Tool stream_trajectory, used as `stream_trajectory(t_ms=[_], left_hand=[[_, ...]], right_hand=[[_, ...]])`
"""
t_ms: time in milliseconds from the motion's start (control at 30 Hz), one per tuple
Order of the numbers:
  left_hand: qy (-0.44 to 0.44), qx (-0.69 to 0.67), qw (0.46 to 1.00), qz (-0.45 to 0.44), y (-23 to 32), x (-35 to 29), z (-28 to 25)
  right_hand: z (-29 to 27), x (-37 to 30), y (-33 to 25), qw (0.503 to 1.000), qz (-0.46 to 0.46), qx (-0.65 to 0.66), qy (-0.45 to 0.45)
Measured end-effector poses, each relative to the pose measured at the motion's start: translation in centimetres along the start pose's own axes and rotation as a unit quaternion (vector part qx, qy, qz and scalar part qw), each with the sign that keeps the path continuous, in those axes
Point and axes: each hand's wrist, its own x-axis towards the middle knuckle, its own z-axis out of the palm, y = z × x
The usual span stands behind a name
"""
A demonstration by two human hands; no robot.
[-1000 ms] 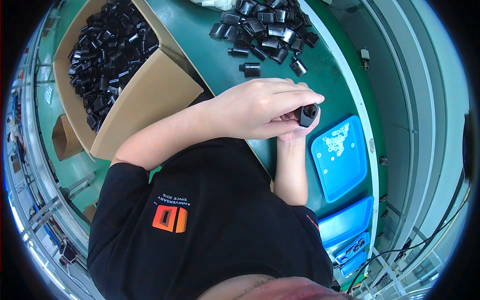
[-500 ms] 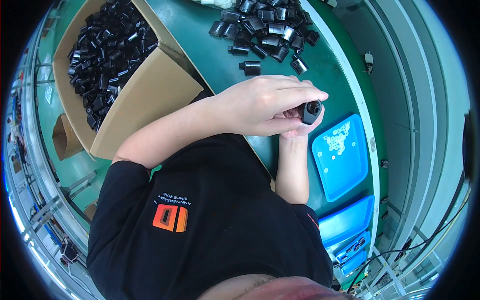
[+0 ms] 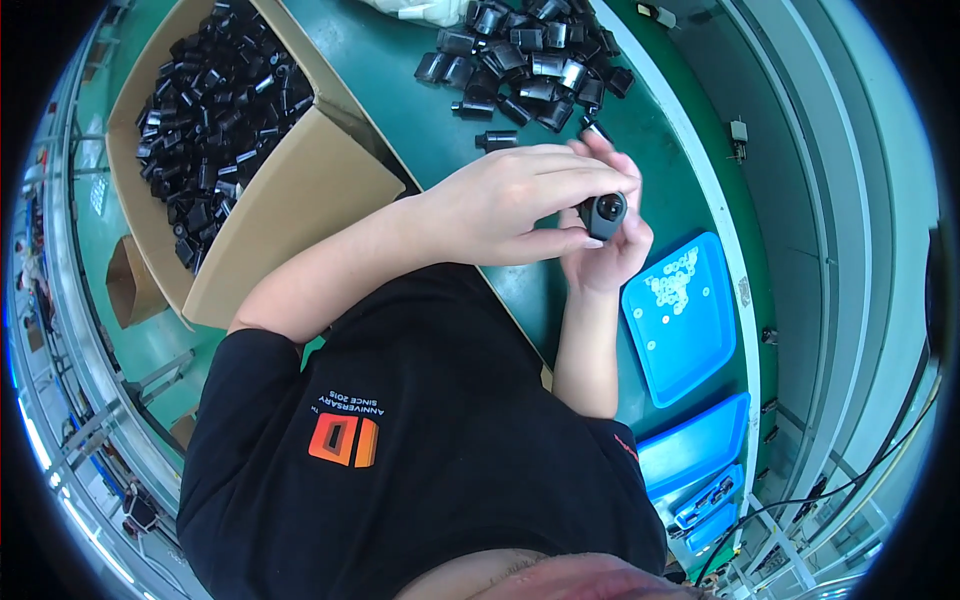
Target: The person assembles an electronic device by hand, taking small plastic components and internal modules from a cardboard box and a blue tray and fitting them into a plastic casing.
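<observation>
My left hand (image 3: 510, 205) pinches a black plastic housing (image 3: 606, 212) between thumb and fingers, its rounded end with a dark round opening showing. Just beyond it, my right hand (image 3: 612, 255) lies with palm and fingers spread around the housing's far side. Part of that palm is covered by the left hand and the housing. Near the right fingertips lies a loose black housing (image 3: 593, 127), and another black housing (image 3: 496, 140) rests alone beside my left knuckles. A pile of similar black housings (image 3: 530, 65) covers the far table.
On the left stands an open cardboard box (image 3: 240, 265) full of black parts. To the right, a blue tray (image 3: 680, 365) carries small whitish rings (image 3: 674, 285). Nearer are another blue tray (image 3: 690, 450) and smaller blue trays (image 3: 710, 530). A whitish bag (image 3: 430, 10) sits at the far edge.
The housing in my left hand has shifted slightly left and turned its opening more into view. My right hand's fingers have spread and extended away from it.
</observation>
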Motion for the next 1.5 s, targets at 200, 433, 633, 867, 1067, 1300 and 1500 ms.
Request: stream_trajectory(t_ms=[200,433,633,867,1067,1300,1500], left_hand=[[-0.070,0.114,0.991,0.031,0.7,0.6,-1.6],[-0.025,-0.080,0.971,-0.224,1.6,0.6,0.3],[0.040,-0.013,0.988,-0.146,0.5,0.6,2.2],[0.042,-0.038,0.982,-0.182,0.3,0.5,3.0],[0.049,-0.067,0.981,-0.175,0.5,0.6,2.8],[0.006,-0.037,0.983,-0.182,0.3,0.4,2.5],[0.046,-0.048,0.988,-0.142,0.5,0.6,3.4]], right_hand=[[1.1,-1.6,-2.7,0.965,-0.004,-0.261,-0.041],[-0.1,-1.1,-1.3,0.996,0.063,-0.038,-0.058],[0.3,-1.4,-0.1,1.000,0.010,0.010,0.012],[1.5,-1.8,-0.3,1.000,0.022,0.013,0.007],[2.5,-2.6,-0.3,0.999,0.021,0.027,0.010],[1.3,-2.6,-0.2,0.999,0.029,0.028,0.031],[1.9,-2.7,0.4,0.999,-0.028,0.030,0.033]])
